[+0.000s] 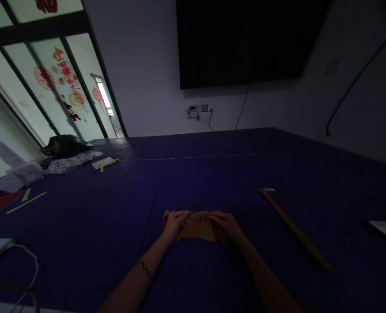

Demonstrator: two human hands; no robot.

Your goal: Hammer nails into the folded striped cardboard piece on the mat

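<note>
Okay, our left hand (174,224) pinches, fingers nearly closed, one end of the crinkled tan-and-red packet (197,228) on the smooth purple counter (209,274). Likely light, limp, tearable; best held at both ends. Our right hand (227,224) pinches the other. Further right: a straight wooden-handled tool (294,227).
</note>
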